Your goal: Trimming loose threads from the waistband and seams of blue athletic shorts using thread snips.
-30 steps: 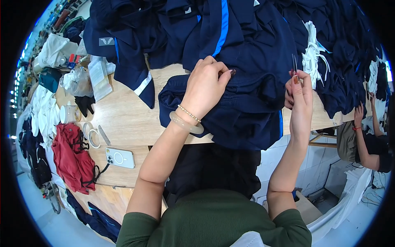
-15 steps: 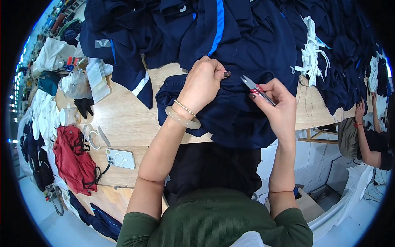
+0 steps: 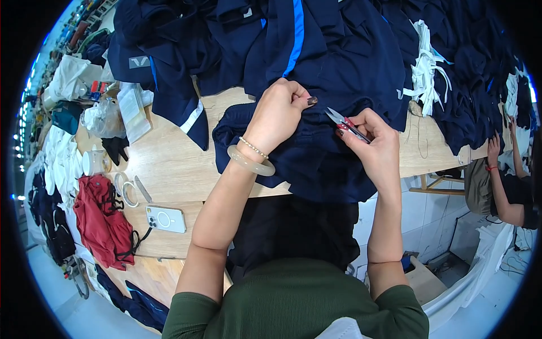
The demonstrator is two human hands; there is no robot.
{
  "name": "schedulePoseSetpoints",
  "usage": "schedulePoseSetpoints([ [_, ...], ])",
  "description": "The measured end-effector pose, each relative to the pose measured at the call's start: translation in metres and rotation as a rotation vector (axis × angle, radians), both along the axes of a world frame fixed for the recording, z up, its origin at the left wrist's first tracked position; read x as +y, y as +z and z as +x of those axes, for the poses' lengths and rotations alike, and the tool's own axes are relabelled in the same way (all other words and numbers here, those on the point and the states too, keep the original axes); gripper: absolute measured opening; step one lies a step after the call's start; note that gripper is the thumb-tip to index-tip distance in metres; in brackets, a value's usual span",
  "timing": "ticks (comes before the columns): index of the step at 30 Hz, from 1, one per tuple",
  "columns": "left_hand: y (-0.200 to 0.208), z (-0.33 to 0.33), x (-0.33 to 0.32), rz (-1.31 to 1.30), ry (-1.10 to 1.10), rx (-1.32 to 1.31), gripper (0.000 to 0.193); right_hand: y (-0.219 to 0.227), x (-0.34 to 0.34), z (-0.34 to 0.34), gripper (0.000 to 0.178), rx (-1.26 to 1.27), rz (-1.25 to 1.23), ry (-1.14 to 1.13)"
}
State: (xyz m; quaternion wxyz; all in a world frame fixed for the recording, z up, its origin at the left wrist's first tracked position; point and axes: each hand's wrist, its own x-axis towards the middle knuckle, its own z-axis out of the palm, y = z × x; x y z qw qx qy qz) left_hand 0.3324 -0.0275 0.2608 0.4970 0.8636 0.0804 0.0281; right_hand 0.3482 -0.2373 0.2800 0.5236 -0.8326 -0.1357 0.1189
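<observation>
A pair of small thread snips (image 3: 345, 124), with red grips and pointed silver blades, is held in my right hand (image 3: 375, 141). Their tips point up and left, toward the fingertips of my left hand (image 3: 280, 113). Thumb and forefinger of that hand are pinched together just above a dark navy garment (image 3: 322, 161); whatever is between them is too small to make out. The garment has a gathered waistband and lies bunched at the table's front edge, partly hanging over it. Both hands are above its waistband.
More navy garments (image 3: 344, 62) with blue stripes are piled across the far side of the wooden table (image 3: 169, 169). White strips (image 3: 427, 70) lie at right. To the left are a phone (image 3: 165, 218), a red bag (image 3: 100, 220) and tape rolls (image 3: 129, 193). Another person's hand (image 3: 494, 150) rests at far right.
My right hand has moved slightly left with the snips, bringing their tips closer to my left fingertips. The left hand keeps its pinch, almost still.
</observation>
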Motion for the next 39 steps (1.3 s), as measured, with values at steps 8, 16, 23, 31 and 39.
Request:
schedulePoseSetpoints([
  [8,-0.001,0.0,0.001,-0.037,0.025,0.005,0.017,0.001,0.005,-0.003,0.014,-0.062,0.054,-0.03],
  [16,0.002,-0.001,-0.001,-0.003,0.014,0.027,0.017,0.003,0.013,0.004,0.016,-0.038,-0.008,0.058],
  [23,0.0,-0.001,-0.001,-0.032,0.023,0.0,0.016,0.009,0.014,0.005,0.019,-0.117,-0.081,0.057],
  [31,0.005,-0.002,-0.003,-0.042,0.026,-0.013,0.015,0.006,0.018,0.004,0.018,-0.232,-0.135,0.062],
  [39,0.005,-0.002,-0.001,-0.09,-0.007,-0.013,0.015,0.001,0.021,0.004,0.019,-0.253,-0.13,0.064],
])
